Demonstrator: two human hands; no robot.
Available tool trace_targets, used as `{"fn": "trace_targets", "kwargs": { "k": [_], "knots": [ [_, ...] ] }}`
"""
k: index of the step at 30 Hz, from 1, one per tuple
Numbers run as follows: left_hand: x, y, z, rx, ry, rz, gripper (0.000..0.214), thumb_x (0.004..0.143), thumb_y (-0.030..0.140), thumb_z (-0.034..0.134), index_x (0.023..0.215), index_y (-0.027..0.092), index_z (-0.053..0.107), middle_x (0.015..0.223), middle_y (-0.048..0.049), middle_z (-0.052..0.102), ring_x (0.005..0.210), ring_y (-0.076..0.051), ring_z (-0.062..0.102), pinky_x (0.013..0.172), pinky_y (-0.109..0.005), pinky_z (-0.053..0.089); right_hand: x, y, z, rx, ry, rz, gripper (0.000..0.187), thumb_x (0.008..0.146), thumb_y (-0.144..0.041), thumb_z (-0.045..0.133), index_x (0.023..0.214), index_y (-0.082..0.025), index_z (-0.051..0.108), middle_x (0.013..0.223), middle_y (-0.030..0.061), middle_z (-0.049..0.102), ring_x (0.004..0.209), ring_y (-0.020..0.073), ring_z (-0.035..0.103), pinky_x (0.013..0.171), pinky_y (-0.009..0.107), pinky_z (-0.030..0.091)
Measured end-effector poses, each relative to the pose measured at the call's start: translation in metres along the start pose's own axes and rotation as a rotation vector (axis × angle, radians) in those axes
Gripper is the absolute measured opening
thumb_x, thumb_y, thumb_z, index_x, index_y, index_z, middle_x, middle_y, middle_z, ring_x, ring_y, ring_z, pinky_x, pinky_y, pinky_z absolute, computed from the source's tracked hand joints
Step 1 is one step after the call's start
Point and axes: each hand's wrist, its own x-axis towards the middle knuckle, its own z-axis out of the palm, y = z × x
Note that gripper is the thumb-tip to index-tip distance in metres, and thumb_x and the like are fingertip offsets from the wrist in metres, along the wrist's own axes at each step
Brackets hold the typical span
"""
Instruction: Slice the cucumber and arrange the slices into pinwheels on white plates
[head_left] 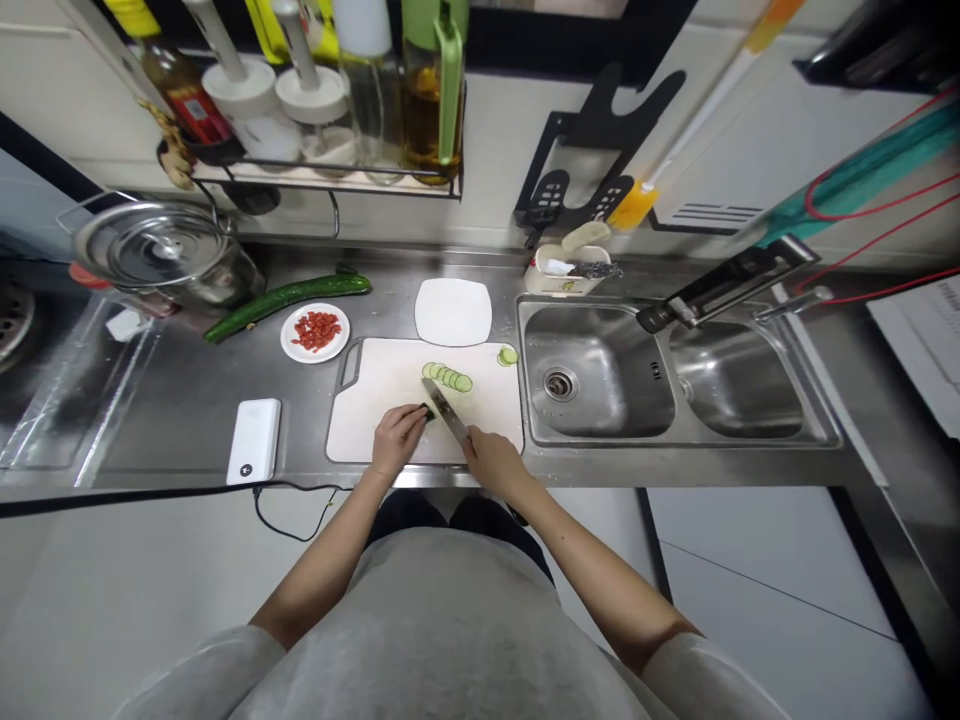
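On the white cutting board [360, 420], my left hand [400, 438] is closed, its fingertips pinching a short dark green piece of cucumber [429, 412]. My right hand [491, 462] is wrapped round the handle of a kitchen knife [448, 412]. The blade points away from me and to the left, lying just right of the cucumber piece. Beyond the blade, several round cucumber slices [448, 376] overlap in a row. A few more slices [508, 356] sit at the board's far right corner. The knife handle is mostly hidden by my right hand.
Behind the board is a white square plate [453, 312]. Left of it are a plate of chopped red pieces [316, 333], a long cucumber [289, 303] and a lidded pot [169, 255]. A white power bank [254, 441] lies front left. The double sink [600, 370] adjoins the board's right.
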Motion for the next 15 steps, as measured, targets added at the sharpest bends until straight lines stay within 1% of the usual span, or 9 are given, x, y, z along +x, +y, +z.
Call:
{"fn": "trace_targets", "kwargs": {
  "k": [3,6,10,15],
  "knots": [
    [-0.0018,-0.0045,0.0023,0.015,0.015,0.038,0.021,0.088,0.027,0.056,0.106,0.023,0.067,0.101,-0.007,0.067,0.096,-0.017,0.063,0.086,-0.035,0.054,0.001,-0.0069,-0.0022,-0.027,-0.019,-0.014,0.029,0.096,-0.026,0.031,0.111,-0.015,0.052,0.092,0.0128,0.068,0.088,0.0248,0.064,0.068,0.029,0.038],
    [-0.0038,-0.0069,0.0038,0.017,0.038,0.074,0.022,0.088,0.026,0.057,0.107,0.024,0.068,0.102,-0.0062,0.067,0.095,-0.016,0.063,0.085,-0.033,0.055,0.0012,-0.0087,-0.0036,-0.04,-0.03,-0.035,0.029,0.095,-0.026,0.032,0.111,-0.014,0.052,0.094,0.0136,0.068,0.087,0.0251,0.064,0.068,0.03,0.04],
    [-0.0052,-0.0082,0.005,-0.004,0.035,0.091,0.022,0.088,0.024,0.057,0.107,0.024,0.068,0.104,-0.0064,0.066,0.095,-0.016,0.063,0.082,-0.03,0.056,0.0,-0.0087,-0.0061,-0.06,-0.035,-0.039,0.029,0.094,-0.024,0.033,0.113,-0.015,0.052,0.094,0.0135,0.068,0.089,0.0255,0.065,0.069,0.03,0.041],
    [-0.0051,-0.0089,0.0049,-0.022,0.031,0.107,0.022,0.087,0.023,0.057,0.106,0.023,0.068,0.105,-0.0072,0.065,0.097,-0.016,0.063,0.085,-0.031,0.055,-0.0053,-0.0097,-0.0104,-0.075,-0.054,-0.04,0.03,0.093,-0.023,0.033,0.114,-0.014,0.053,0.094,0.0144,0.068,0.091,0.0259,0.065,0.071,0.031,0.042]
  ]
}}
